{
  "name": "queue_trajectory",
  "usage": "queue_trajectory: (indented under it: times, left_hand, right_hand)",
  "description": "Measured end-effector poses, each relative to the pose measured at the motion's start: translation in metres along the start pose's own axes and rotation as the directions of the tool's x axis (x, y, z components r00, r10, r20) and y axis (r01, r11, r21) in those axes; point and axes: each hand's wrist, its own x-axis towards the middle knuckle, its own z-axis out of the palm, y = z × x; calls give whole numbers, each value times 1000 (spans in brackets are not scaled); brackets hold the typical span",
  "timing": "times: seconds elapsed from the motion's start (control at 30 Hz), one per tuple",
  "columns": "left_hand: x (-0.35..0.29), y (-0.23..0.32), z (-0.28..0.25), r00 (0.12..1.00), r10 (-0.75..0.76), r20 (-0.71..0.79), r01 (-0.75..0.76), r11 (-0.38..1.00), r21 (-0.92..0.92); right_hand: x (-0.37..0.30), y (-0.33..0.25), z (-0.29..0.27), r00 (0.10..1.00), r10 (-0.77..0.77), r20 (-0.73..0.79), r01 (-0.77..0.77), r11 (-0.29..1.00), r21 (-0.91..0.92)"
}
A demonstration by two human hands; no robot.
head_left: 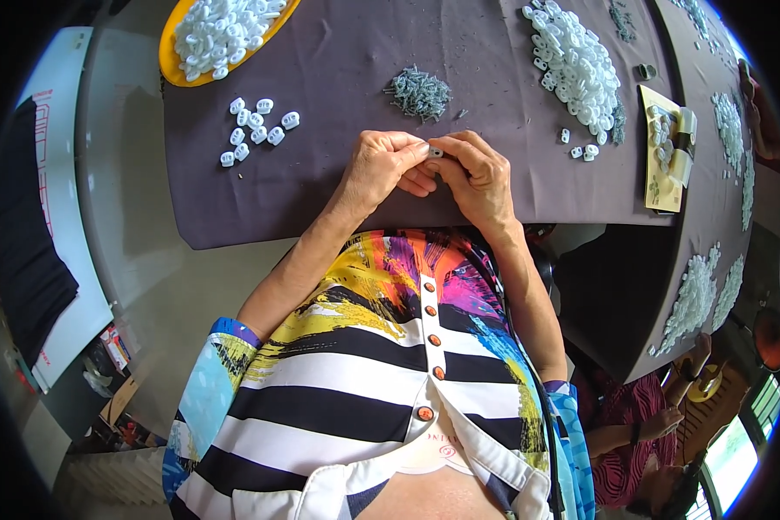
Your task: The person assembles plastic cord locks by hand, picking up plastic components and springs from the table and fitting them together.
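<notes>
Over the near part of the cloth-covered table, my two hands meet at the fingertips. Between the thumb and forefinger of my right hand [479, 172] is a small white plastic piece [436, 152] with dark holes. My left hand [381, 165] pinches right beside it; whatever lies between those fingertips is hidden. Just beyond my hands is a heap of small grey screws [419, 93], with a loose screw [462, 113] at its right. Several similar white pieces [258, 136] lie spread out to the left.
A yellow tray [171, 61] heaped with white pieces stands far left. At right lie a large pile of white pieces [578, 74] and a yellowish card [658, 173] bearing clear packaging. More piles cover the adjoining table [658, 303]. A co-worker [632, 433] sits at lower right.
</notes>
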Motion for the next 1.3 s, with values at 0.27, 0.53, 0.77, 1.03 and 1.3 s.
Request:
queue_trajectory:
  times: [0.27, 0.53, 0.77, 1.03, 1.3]
  left_hand:
    - [1, -4, -3, 999, 54, 6, -53, 996, -73]
    - [0, -2, -5, 995, 94, -11, -94, 996, -4]
    - [0, -1, -4, 995, 97, -21, -97, 995, 20]
    - [1, -2, -4, 996, 89, -23, -89, 996, 9]
    - [0, -3, -2, 995, 96, -21, -95, 995, 15]
  right_hand:
    - [-1, 3, 1, 997, 66, -29, -64, 996, 63]
    - [-1, 2, 1, 996, 91, -13, -89, 994, 70]
    - [0, 3, 2, 998, 39, -44, -37, 998, 49]
    - [0, 2, 1, 998, 34, -60, -31, 999, 41]
    - [-2, 1, 0, 998, 42, -54, -40, 998, 39]
